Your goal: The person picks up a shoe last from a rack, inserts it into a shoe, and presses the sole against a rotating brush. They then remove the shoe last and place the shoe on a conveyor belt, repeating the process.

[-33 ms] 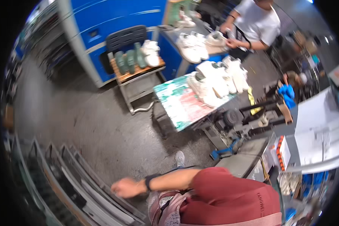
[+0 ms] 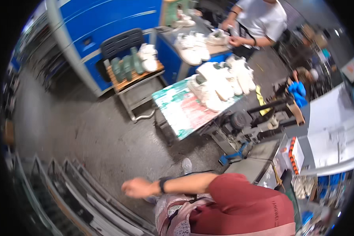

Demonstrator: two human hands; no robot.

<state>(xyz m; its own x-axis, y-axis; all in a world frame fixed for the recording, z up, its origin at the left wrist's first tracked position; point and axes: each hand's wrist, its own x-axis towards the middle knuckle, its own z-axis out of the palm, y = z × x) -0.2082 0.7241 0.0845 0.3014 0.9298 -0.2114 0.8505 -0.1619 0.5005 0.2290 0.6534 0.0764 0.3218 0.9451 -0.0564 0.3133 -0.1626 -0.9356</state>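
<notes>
My right hand [image 2: 137,187] is held out over the floor at the lower middle, on a bare forearm with a black wristband [image 2: 163,185]. Its fingers look loosely curled, slightly blurred, and nothing shows in them. Metal rack rails [image 2: 82,192] are the nearest things to it, at its lower left. A dark red sleeve [image 2: 247,200] and a patterned pink apron [image 2: 177,214] fill the lower part. My left hand is out of sight. Farther off, several white shoes [image 2: 208,94] stand on a paint-stained table [image 2: 173,104].
A chair [image 2: 124,43] with a slatted seat holds green shoe-shaped forms [image 2: 126,66] and white shoes. Beyond it stands a blue cabinet [image 2: 110,19]. A co-worker in a white shirt [image 2: 263,17] handles a shoe at a bench. Machinery [image 2: 240,122] with a blue lever stands right.
My right hand has shifted slightly right and upward in the picture. The table and chair appear a little farther left as the view turns. The hand's grasp looks unchanged.
</notes>
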